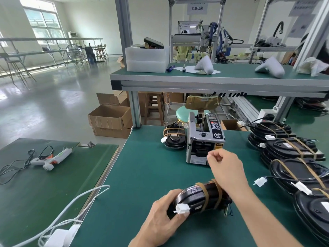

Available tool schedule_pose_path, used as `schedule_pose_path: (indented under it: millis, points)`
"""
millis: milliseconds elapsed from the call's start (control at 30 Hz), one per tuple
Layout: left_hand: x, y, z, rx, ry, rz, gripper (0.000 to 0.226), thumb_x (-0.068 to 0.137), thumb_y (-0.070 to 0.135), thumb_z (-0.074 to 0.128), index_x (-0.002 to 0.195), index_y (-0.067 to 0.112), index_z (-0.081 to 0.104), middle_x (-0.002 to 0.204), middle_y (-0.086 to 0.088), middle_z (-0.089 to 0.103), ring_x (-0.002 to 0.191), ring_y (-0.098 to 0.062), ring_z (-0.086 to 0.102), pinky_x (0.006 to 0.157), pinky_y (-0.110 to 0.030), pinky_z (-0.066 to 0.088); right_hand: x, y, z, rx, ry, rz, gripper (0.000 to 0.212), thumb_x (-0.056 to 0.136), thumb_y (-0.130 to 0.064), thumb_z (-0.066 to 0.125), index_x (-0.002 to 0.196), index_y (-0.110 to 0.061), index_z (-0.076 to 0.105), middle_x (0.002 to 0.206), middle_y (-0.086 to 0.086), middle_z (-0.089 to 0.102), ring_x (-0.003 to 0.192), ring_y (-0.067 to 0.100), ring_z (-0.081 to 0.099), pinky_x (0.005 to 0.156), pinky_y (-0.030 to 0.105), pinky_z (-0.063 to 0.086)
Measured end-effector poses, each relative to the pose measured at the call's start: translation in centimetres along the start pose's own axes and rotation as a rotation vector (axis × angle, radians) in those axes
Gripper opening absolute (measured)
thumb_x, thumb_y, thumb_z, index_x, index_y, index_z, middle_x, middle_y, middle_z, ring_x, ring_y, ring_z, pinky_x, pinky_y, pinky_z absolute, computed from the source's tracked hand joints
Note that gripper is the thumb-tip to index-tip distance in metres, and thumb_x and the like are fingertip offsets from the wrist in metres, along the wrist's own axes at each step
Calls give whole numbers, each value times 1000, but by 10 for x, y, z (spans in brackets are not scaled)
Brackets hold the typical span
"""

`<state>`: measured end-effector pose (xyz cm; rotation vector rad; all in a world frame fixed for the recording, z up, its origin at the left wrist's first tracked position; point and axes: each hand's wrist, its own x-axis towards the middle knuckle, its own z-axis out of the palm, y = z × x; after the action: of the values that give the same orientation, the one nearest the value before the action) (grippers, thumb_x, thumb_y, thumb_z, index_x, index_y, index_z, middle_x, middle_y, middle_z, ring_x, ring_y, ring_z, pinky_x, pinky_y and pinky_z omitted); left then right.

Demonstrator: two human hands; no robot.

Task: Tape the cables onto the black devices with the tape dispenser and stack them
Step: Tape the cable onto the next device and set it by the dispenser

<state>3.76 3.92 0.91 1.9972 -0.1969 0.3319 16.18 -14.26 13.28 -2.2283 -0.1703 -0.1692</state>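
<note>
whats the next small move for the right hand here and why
Probably reach the last bit to the tape dispenser and pull a strip. The right hand hangs just in front of its outlet, fingers pinched together but seemingly empty, while the left hand holds the black device on the table, two tape bands already across it.
</note>
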Motion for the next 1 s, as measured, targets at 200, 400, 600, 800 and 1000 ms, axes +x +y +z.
schedule_pose_path:
  millis: [200, 400, 600, 800, 1000]
  points:
    - [2, -2, 1, -2, 12, 18, 39, 102, 52, 65, 137, 35, 59, 114, 8, 72, 99, -18, 69, 84, -23, 51, 71, 9, 22, 371, -128, 516, 12, 94, -1, 57, 91, 0, 68, 85, 17, 73, 57, 19, 67, 56, 26, 48]
    - [2, -5, 2, -4, 14, 18, 38, 102, 51, 65, 136, 35, 59, 113, 6, 71, 97, -20, 69, 82, -25, 52, 82, 14, 40, 606, -55, 625, 13, 96, 3, 55, 91, -6, 63, 92, 13, 72, 66, 17, 70, 56, 26, 51]
    - [1, -6, 2, -8, 13, 11, 39, 102, 53, 65, 136, 35, 59, 111, 6, 72, 97, -20, 69, 83, -32, 55, 88, 11, 52, 660, 42, 661, 10, 95, 4, 57, 93, -4, 61, 91, 15, 73, 67, 18, 69, 59, 27, 50]
    - [1, -5, 1, -9, 11, -5, 41, 102, 53, 64, 138, 33, 59, 112, 3, 72, 100, -23, 69, 86, -40, 57, 94, 10, 63, 660, 136, 740, 15, 93, 1, 64, 108, 1, 62, 92, 15, 75, 57, 17, 68, 51, 25, 48]
    - [2, -4, 1, -11, 18, -4, 39, 101, 53, 65, 136, 36, 60, 110, 6, 72, 98, -19, 69, 84, -34, 56, 101, 8, 71, 704, 179, 815, 22, 90, 2, 69, 111, 2, 61, 79, 14, 72, 48, 17, 65, 43, 23, 44]
